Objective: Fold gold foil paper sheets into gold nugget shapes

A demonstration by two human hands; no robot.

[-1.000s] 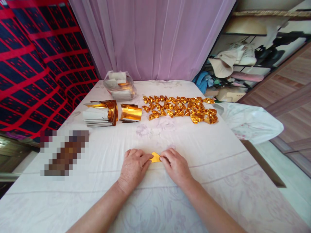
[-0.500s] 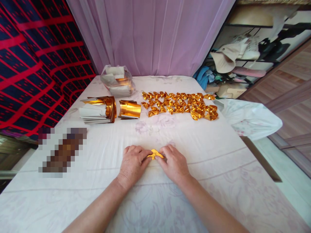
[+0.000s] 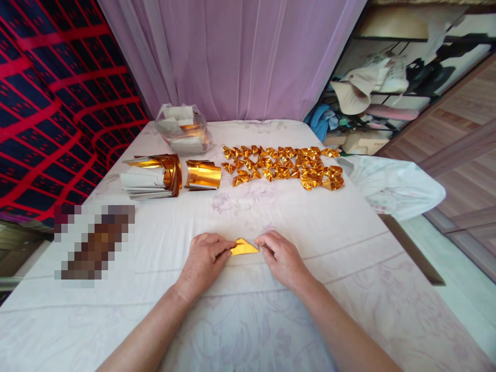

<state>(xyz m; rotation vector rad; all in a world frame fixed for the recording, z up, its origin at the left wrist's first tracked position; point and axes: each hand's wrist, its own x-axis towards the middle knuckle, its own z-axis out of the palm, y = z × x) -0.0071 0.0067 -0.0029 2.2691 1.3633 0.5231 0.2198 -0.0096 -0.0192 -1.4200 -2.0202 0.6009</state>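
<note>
Gold foil piece [image 3: 243, 248] now lies flatter, more triangular vs. 0.5 s ago; left hand [image 3: 204, 260] & right hand [image 3: 282, 257] fingers pinch its ends on the bed [image 3: 349, 268].

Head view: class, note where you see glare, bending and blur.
Head view: glare glints off the gold foil sheets and folded gold pieces; straight lines bow near the edges, as on the red-striped fabric; a pixelated patch hides something left of the hands.

bare sheet [image 3: 271, 212] ahead, folded gold pieces [image 3: 282, 166] and foil stacks [image 3: 170, 173] beyond
</note>
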